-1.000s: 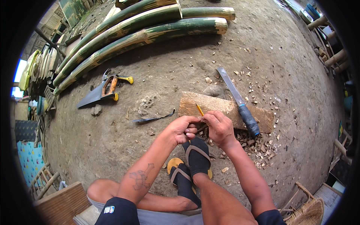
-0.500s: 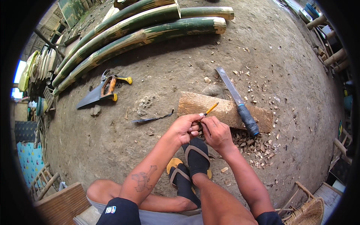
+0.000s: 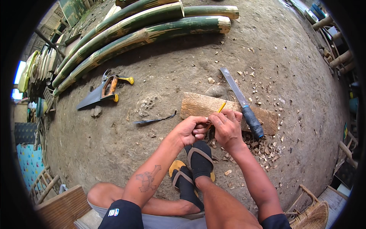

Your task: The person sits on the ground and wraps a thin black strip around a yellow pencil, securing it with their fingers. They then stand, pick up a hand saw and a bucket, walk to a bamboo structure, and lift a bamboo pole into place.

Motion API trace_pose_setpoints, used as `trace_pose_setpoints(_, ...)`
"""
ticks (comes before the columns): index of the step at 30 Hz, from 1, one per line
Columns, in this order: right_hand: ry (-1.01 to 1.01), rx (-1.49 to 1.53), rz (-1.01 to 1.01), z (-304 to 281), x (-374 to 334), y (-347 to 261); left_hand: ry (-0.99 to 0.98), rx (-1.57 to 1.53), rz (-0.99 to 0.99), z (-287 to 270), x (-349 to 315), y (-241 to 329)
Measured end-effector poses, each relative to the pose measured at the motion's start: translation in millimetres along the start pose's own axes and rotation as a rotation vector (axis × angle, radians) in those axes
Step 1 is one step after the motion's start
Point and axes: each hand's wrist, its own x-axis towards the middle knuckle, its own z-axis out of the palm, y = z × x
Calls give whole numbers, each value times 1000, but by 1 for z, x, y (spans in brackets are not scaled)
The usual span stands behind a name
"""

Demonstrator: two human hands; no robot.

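Note:
A slim yellow pencil [image 3: 222, 107] slants up and away between my hands, just in front of the wooden block [image 3: 196, 106]. My right hand [image 3: 228, 129] pinches it, thumb and fingers drawn together. Fingers curled, my left hand [image 3: 190, 130] closes at the pencil's lower part; the grip there is partly hidden. Across the block lies a machete [image 3: 240, 95], its dark wrapped handle [image 3: 252, 121] close to my right hand. A dark strip [image 3: 154, 120] rests on the ground left of my left hand.
A handsaw [image 3: 100, 94] and a yellow-handled hammer [image 3: 124, 79] lie at the left. Several green bamboo poles [image 3: 152, 35] stretch across the far ground. Wood chips [image 3: 267, 150] are scattered around the block, and a stone [image 3: 216, 91] sits behind it. A woven basket [image 3: 314, 215] is at the lower right.
My right hand has shifted slightly right and up, and its fingers have moved along the pencil. The pencil now stands steeper, its tip a little farther right. My left hand stays nearly in place.

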Motion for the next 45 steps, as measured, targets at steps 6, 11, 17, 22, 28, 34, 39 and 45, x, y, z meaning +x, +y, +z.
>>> trace_pose_setpoints(6,-64,85,47,0,3,5,-50,34,20,-5,4,-8)
trace_pose_setpoints(11,-78,78,28,1,6,8,-97,19,17,-12,7,-11)
trace_pose_setpoints(17,-126,74,19,4,11,9,-164,4,8,-20,11,-14)
trace_pose_setpoints(22,-122,86,27,6,12,10,-112,3,92,-19,9,-19)
trace_pose_setpoints(28,-108,128,63,12,4,15,-34,145,169,-17,-1,-6)
trace_pose_setpoints(34,-90,199,157,21,-2,23,312,755,481,-14,-2,6)
trace_pose_setpoints(39,-73,207,196,22,-6,22,546,1405,949,-14,0,-1)
trace_pose_setpoints(45,-18,276,278,31,-15,20,456,1559,1097,-7,8,-9)
